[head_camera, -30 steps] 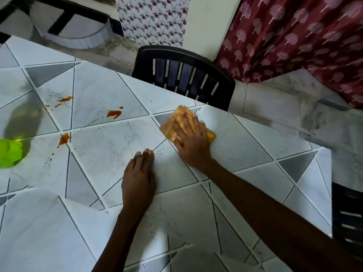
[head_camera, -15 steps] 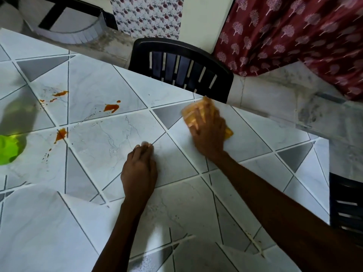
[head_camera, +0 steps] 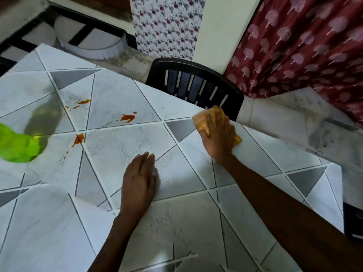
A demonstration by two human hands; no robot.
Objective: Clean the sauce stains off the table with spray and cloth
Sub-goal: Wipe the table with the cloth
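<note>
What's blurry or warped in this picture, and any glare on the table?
Head view: the green object at the left edge is smeared; the right hand and cloth are slightly soft; the sauce stains and left hand are sharper. Same view: the wide lens tilts the wall; light is dim, no glare on the table.

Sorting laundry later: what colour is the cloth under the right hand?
Yellow-orange cloth; head view shows it best.

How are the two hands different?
The right hand presses an orange cloth; the left hand holds nothing. The right hand is far out by the black chair; the left hand lies nearer. Both are down on the tiled table.
</note>
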